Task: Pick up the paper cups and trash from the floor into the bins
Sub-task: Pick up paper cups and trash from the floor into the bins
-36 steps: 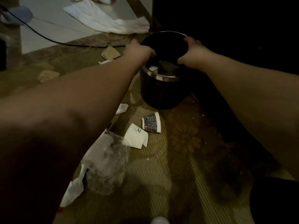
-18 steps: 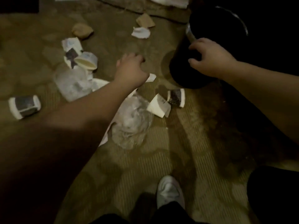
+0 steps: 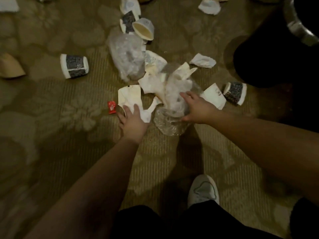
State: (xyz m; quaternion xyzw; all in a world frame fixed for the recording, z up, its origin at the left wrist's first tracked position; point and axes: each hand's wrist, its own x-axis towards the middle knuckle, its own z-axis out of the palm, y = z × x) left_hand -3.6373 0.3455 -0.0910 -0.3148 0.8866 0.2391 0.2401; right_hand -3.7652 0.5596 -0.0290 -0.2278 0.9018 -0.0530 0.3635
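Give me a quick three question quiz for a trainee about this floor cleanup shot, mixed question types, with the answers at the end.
1. True or false: the left hand holds a paper cup clear of the carpet.
2. Multiple choice: the right hand rests on A) the crumpled clear plastic, B) a broom, C) a glass bottle.
3. Fill in: the small packet lying just left of the left hand is coloured ____.

Key
1. False: its fingers are spread over flat white paper that lies on the carpet.
2. A.
3. Red.
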